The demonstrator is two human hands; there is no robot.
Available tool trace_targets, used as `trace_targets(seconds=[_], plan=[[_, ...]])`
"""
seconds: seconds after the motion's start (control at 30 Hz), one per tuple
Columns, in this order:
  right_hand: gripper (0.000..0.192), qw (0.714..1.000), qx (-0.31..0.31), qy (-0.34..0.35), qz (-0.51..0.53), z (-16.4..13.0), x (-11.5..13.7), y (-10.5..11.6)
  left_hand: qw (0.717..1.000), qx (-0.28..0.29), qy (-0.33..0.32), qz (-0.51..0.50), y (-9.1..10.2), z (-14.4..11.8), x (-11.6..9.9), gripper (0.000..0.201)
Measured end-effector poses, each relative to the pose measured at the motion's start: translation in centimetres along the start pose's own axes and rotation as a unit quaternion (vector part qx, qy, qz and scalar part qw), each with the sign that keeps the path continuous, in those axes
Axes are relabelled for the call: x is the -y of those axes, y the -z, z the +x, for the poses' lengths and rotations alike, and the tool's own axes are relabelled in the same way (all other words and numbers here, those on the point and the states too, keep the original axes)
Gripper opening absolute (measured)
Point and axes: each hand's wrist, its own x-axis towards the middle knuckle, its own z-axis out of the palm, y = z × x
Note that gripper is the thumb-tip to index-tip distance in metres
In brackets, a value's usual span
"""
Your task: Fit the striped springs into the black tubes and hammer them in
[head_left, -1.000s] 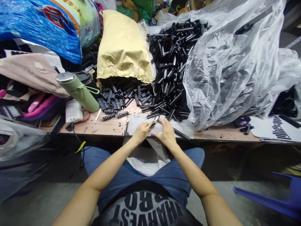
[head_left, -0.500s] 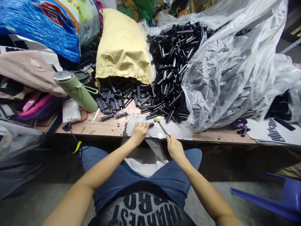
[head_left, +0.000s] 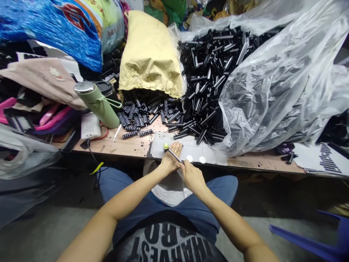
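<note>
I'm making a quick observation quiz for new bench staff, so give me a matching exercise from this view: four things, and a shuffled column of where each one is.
Things
1. Tool with yellow-green head
2. Two white discs
3. Green bottle
4. Plain black tubes

Places
A. Beside a white box
B. Heaped, partly under clear plastic
C. In the right hand
D. On the pale mat

Pairs: 1-C, 2-D, 3-A, 4-B

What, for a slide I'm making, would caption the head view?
Right hand gripping a yellow-tipped tool across the left hand, in front of heaped black cylinders.
</note>
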Motion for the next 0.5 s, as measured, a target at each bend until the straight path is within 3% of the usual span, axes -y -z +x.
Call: trace_targets(seconds=[0.13, 0.27, 0.37, 0.43, 0.5], plan=[[0.035, 0.998, -0.052, -0.018, -0.002, 0.3, -2.8, 1.6, 0.997, 0.027, 0.053, -0.048, 2.3, -0.1, -0.5, 0.037], [0.033, 0.996, -0.072, -0.022, -0.051, 1.8, -8.6, 2.3, 0.996, 0.027, 0.004, -0.088, 4.4, -0.5, -1.6, 0.024], [0.035, 0.993, -0.086, -0.017, -0.077, 3.3, -12.0, 1.9, 0.998, -0.017, 0.041, -0.041, 4.5, 2.7, -0.8, 0.027], [0.039, 0.992, -0.120, 0.014, -0.029, 4.3, -12.7, 1.6, 0.998, 0.016, 0.053, -0.014, 3.9, 5.6, 0.6, 0.026], [0.045, 0.982, -0.156, 0.029, 0.098, 5.2, -12.0, 1.4, 0.996, 0.056, 0.065, -0.010, 3.2, 7.3, 1.8, 0.026]])
